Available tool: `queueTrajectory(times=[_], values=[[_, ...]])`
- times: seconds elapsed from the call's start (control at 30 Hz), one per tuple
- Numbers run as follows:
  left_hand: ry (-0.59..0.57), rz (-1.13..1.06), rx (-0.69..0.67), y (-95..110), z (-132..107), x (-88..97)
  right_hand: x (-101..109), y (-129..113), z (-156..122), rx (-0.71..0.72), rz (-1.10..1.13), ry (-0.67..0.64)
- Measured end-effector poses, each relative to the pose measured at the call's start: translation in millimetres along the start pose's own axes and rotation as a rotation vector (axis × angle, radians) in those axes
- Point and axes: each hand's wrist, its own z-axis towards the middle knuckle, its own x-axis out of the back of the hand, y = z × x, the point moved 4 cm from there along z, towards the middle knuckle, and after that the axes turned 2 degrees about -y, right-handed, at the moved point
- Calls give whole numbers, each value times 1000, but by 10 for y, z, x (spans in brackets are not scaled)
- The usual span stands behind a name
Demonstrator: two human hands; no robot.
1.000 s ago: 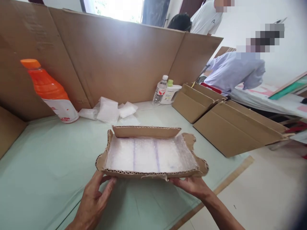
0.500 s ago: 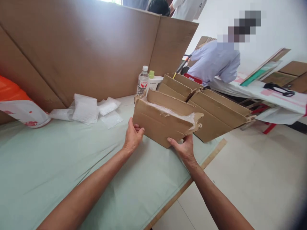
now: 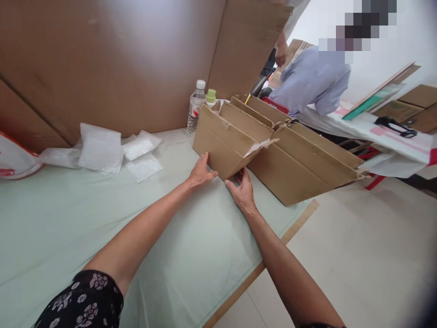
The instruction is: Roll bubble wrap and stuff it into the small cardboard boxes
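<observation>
A small cardboard box (image 3: 221,141), its top flaps raised, stands on the cloth-covered table against a larger cardboard box. White wrap shows at its right-hand opening. My left hand (image 3: 200,173) presses on the lower front of the small box, thumb pointing right. At the lower right corner, my right hand (image 3: 243,190) grips it, fingers partly hidden behind the edge. The larger open box (image 3: 290,168) sits just to the right, overhanging the table edge. Another open box (image 3: 254,109) is behind.
Bubble-wrap pouches (image 3: 100,148) lie on the green cloth (image 3: 102,214) at left. A water bottle (image 3: 196,107) and a green-capped bottle (image 3: 210,95) stand behind the box. A tall cardboard panel (image 3: 136,68) lines the back. A person in a light shirt (image 3: 310,82) sits at another table.
The small box has moved back and left, from tilted in my hands to resting beside the larger box. My right hand has shifted left along with it. The view has tilted down.
</observation>
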Motion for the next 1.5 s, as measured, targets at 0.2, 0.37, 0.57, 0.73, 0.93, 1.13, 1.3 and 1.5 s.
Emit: queueTrajectory(times=[0.2,0.37,0.57,0.73,0.93,1.13,1.3,1.5], values=[[2,127,157,68,213,-35,79,123,252,-91,-59,-105],[9,244,268,184,264,-57,113,137,371,-126,-149,-33],[15,311,317,227,333,-82,91,131,342,-62,-201,-36],[-2,364,282,259,280,-97,122,159,387,-66,-208,8],[-84,438,55,325,-395,-211,155,107,349,-27,-217,33],[-215,497,-146,438,-1705,-290,143,34,358,-7,-261,16],[-263,572,-228,434,-2555,-305,126,-38,354,1,-343,-1],[-443,529,-230,458,-3103,-161,76,-143,342,-11,-488,-61]])
